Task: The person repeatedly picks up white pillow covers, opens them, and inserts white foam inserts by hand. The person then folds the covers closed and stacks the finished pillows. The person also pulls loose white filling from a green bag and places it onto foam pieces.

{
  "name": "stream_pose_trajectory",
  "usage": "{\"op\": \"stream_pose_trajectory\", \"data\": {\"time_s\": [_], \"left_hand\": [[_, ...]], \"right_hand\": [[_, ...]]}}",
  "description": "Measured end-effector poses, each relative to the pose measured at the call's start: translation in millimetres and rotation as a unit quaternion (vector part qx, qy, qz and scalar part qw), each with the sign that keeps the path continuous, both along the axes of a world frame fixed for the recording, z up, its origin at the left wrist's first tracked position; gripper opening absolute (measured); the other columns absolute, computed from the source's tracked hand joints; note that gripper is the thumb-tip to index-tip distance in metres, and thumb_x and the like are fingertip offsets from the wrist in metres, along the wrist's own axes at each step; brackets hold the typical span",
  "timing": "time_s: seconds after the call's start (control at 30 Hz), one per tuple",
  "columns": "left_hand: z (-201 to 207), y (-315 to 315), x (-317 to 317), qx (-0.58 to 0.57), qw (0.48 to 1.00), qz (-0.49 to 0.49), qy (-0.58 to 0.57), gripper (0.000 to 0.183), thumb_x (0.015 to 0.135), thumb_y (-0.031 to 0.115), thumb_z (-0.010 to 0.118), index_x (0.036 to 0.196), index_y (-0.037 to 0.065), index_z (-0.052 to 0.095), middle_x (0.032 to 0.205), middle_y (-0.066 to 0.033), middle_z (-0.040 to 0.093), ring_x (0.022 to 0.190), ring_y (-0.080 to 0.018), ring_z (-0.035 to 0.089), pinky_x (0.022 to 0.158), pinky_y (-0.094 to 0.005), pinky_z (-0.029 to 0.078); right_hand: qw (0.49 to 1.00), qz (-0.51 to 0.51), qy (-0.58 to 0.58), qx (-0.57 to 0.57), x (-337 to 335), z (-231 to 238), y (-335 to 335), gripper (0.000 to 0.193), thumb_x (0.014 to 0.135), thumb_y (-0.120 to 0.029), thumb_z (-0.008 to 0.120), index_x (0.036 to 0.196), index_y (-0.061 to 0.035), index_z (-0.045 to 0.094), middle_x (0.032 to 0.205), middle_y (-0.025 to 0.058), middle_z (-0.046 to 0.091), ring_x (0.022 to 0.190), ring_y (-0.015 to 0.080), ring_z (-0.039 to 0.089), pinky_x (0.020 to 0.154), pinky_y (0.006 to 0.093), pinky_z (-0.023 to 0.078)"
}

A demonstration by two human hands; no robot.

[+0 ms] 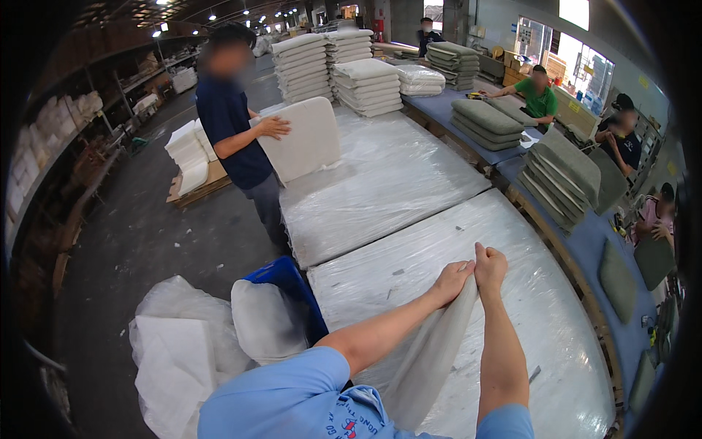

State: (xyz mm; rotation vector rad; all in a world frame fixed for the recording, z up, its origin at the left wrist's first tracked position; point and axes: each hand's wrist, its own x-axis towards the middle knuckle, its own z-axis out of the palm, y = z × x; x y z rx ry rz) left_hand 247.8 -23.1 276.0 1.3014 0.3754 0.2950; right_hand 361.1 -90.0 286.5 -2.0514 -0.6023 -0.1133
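Observation:
Over the plastic-wrapped table, both my arms reach forward. My left hand point(452, 283) is closed on the upper end of a pale grey-white fabric piece point(433, 351). Right beside it, almost touching, my right hand point(491, 266) is also closed on that end, thumb up. The fabric hangs in a long fold between my forearms down toward my body, and its lower end is hidden by my shirt. What lies inside the fabric, if anything, cannot be made out. Small grey scraps lie on the table's plastic wrap point(365, 293) around my hands.
Across the table's left side, a co-worker stands holding a white cushion point(303, 139) upright. Stacks of white cushions point(301, 69) rise at the far end. A blue crate point(281, 282) and white padding point(175, 351) lie at left. Green-grey cushions point(559, 175) line the blue bench at right, where others work.

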Motion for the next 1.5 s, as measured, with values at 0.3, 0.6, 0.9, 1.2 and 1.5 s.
{"op": "stream_pose_trajectory", "data": {"time_s": [0.3, 0.6, 0.9, 1.2, 1.5], "left_hand": [[-10, 6, 8, 0.006, 1.000, -0.004, -0.020, 0.043, 0.107, 0.043, 0.049, 0.101, 0.004, 0.068, 0.082, -0.0049, 0.066, 0.069, -0.0130, 0.060, 0.064, -0.0315, 0.049], [15, 5, 3, 0.104, 0.979, -0.166, 0.061, 0.059, 0.100, 0.056, 0.057, 0.107, -0.001, 0.067, 0.098, -0.0119, 0.067, 0.087, -0.0161, 0.064, 0.077, -0.0357, 0.052], [4, 11, 21, -0.001, 0.991, -0.081, 0.108, 0.041, 0.096, 0.035, 0.062, 0.098, -0.006, 0.069, 0.084, -0.0132, 0.069, 0.070, -0.0205, 0.066, 0.067, -0.0397, 0.053], [-24, 17, 74, 0.091, 0.991, -0.071, 0.070, 0.049, 0.099, 0.041, 0.058, 0.107, -0.007, 0.067, 0.098, -0.0195, 0.071, 0.084, -0.0295, 0.069, 0.081, -0.0436, 0.053], [-112, 54, -119, 0.101, 0.847, -0.390, 0.346, 0.073, 0.103, 0.060, 0.047, 0.163, 0.021, 0.030, 0.165, -0.0078, 0.036, 0.136, -0.0258, 0.048, 0.109, -0.0455, 0.039]], "right_hand": [[1.000, -0.009, -0.019, 0.001, 7, -8, 6, 0.048, 0.089, -0.036, 0.070, 0.066, 0.0050, 0.063, 0.060, 0.0254, 0.056, 0.051, 0.0353, 0.048, 0.057, 0.0472, 0.042], [0.979, 0.132, 0.150, 0.035, 17, 2, -12, 0.055, 0.091, -0.037, 0.073, 0.054, -0.0019, 0.053, 0.049, 0.0003, 0.043, 0.050, 0.0127, 0.035, 0.048, 0.0388, 0.034], [0.962, -0.012, 0.025, 0.273, -18, 1, -81, 0.027, 0.102, -0.021, 0.062, 0.087, 0.0020, 0.063, 0.078, 0.0077, 0.063, 0.076, 0.0147, 0.058, 0.071, 0.0314, 0.046], [0.839, 0.495, -0.203, 0.095, -162, 41, -154, 0.036, 0.098, -0.042, 0.061, 0.080, -0.0119, 0.069, 0.089, 0.0020, 0.071, 0.091, 0.0232, 0.068, 0.109, 0.0489, 0.035], [0.961, 0.021, -0.074, 0.266, -65, -2, -228, 0.047, 0.103, -0.037, 0.045, 0.077, -0.0040, 0.066, 0.077, 0.0086, 0.067, 0.076, 0.0234, 0.063, 0.089, 0.0366, 0.046]]}}
